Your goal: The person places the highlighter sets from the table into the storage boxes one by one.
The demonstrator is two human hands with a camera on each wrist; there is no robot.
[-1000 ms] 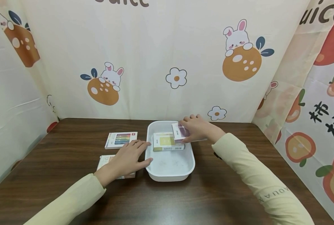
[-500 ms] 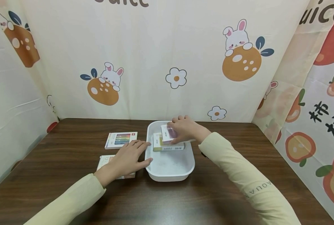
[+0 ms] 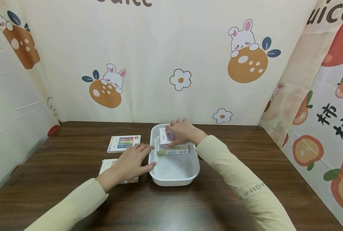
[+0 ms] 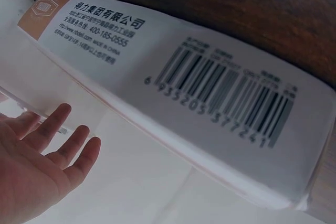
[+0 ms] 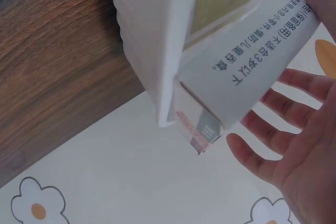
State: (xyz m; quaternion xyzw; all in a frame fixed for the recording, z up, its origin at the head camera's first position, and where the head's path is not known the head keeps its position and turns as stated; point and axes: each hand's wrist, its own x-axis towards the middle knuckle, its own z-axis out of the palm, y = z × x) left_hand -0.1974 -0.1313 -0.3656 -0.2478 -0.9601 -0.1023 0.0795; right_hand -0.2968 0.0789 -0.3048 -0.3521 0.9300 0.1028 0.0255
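A white plastic tub [image 3: 172, 183] stands on the table with a flat yellow-green box [image 3: 164, 151] inside. Over that box, my right hand [image 3: 184, 133] holds a white and purple box [image 3: 163, 136] between thumb and fingers. The right wrist view shows the held box [image 5: 247, 66] tilted at the tub's end wall, its printed side facing the camera. My left hand [image 3: 131, 162] lies with spread fingers at the tub's left rim. Under the left wrist is a white and brown box [image 3: 105, 164], partly hidden; its barcode side [image 4: 157, 82] fills much of the left wrist view.
A flat white box [image 3: 124, 143] with coloured sticks on its front lies left of the tub, behind the left hand. The dark wooden table [image 3: 235, 150] ends at a printed curtain [image 3: 148, 64] at the back, with more curtain at both sides.
My right hand has carried the white and purple box leftward, from the tub's right side to over the yellow-green box. The left hand has stayed at the rim.
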